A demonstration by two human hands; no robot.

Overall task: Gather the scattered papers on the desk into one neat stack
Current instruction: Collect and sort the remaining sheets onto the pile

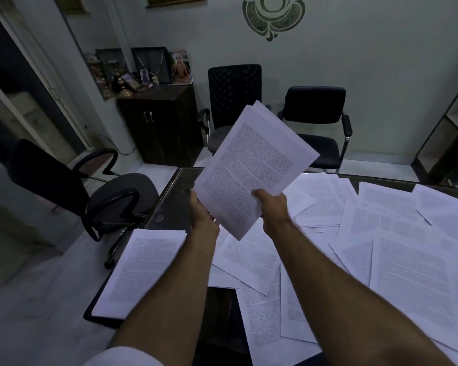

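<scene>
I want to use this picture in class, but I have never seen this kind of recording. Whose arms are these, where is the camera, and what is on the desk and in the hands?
No machine here: a person wears one camera on the head, looking forward and down, so you see their own arms. Both hands hold a small bundle of printed papers raised above the desk: the left hand at its left edge, the right hand pinching its lower right edge. Many loose sheets lie overlapping on the desk, and one sheet lies apart at the left. Chairs stand beyond.
</scene>
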